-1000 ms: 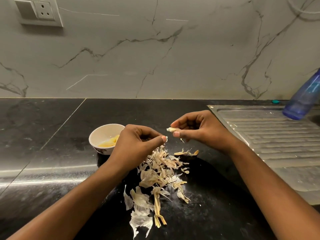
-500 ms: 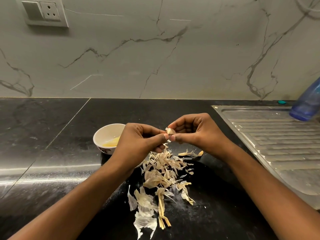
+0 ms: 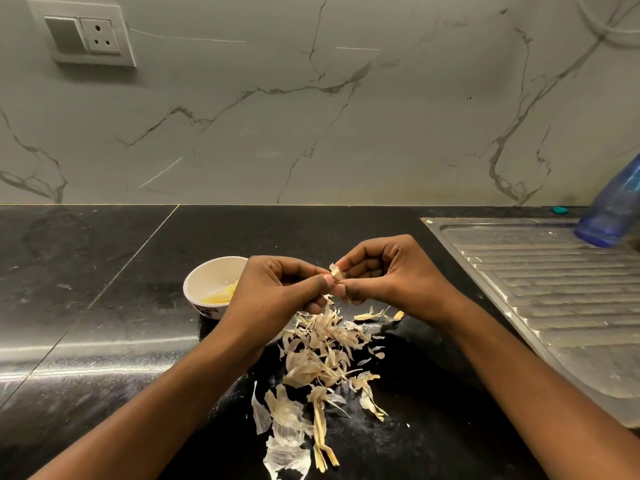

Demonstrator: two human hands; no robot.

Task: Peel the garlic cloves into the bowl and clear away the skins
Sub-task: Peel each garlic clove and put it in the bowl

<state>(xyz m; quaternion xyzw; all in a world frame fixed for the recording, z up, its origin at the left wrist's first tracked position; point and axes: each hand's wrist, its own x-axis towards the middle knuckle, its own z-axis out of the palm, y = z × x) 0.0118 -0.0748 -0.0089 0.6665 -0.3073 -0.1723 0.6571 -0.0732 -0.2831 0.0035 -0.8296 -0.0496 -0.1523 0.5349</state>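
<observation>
Many dry skins litter the black counter nearest you. Above them, your left hand and right hand together pinch a single garlic clove between curled fingers. Just left stands the bowl, holding peeled cloves.

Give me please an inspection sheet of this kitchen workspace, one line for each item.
Surface: glossy black stone countertop, with pale dust near the skins.
Job's things: small white ceramic bowl holding yellowish peeled cloves; partly skinned garlic clove held above the counter.
Clutter: loose pile of dry papery garlic skins on the countertop, right of the bowl.
Grips: left hand and right hand both pinch the clove.
Cables: white cord against the wall, top right.
Surroundings: grey-veined marble wall; white wall socket; ribbed steel drainboard with a translucent blue plastic bottle at its far end.
</observation>
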